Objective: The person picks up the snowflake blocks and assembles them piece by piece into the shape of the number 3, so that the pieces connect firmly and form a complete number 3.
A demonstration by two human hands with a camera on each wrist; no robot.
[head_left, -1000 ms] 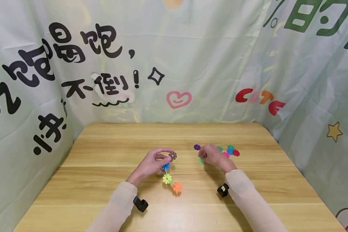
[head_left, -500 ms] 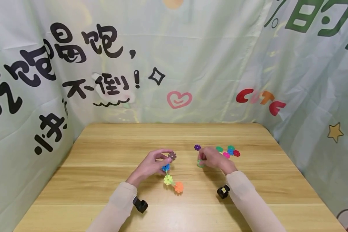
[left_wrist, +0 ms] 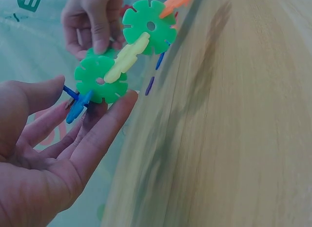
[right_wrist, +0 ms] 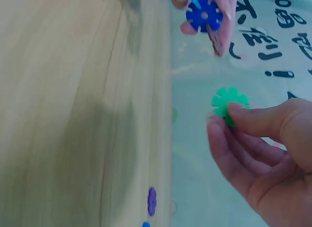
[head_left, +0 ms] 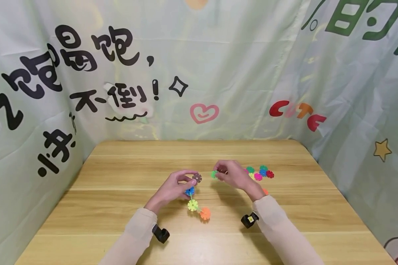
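My left hand (head_left: 172, 186) holds a chain of slotted plastic snowflake discs above the table, pinched near its far end between thumb and fingers. A brown disc (head_left: 197, 178) sticks out at the fingertips, then a blue disc (head_left: 189, 191), a yellow disc (head_left: 192, 205) and, lowest, an orange disc (head_left: 205, 213). Two green discs show edge-slotted to the yellow one in the left wrist view, one being the upper green disc (left_wrist: 146, 17). Between thumb and forefinger my right hand (head_left: 233, 175) pinches a single green disc (right_wrist: 226, 97), apart from the chain and facing its brown end.
Several loose discs lie right of my right hand, among them a red disc (head_left: 270, 174) and a pink disc (head_left: 258, 177). A loose orange disc (head_left: 265, 191) peeks out by the right wrist. A purple disc (right_wrist: 152, 201) lies on the wooden table (head_left: 136, 158). A printed curtain (head_left: 245, 73) surrounds it.
My right hand has picked the green disc up off the table and carried it left, nearer the chain. The left hand stays almost still. The loose orange disc has come into sight.
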